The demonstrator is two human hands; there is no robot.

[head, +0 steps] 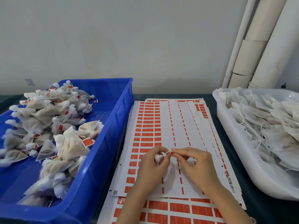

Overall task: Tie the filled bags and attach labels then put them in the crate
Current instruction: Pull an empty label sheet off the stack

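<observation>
Crate [110, 126], blue, sits at my left, heaped with tied white mesh bags [71, 143] carrying red tags. Label sheets [182, 126] lie in the middle. Above them my left hand [150, 167] grips 1 small white bag [158, 157], bunched up; my right hand [194, 162] pinches a red label [172, 153] on its string [167, 152].

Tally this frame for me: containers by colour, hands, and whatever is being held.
Blue crate: 1
White tub: 1
Hands, left hand and right hand: 2
Bag, held: 1
Red label, pinched: 1
Total: 6
</observation>
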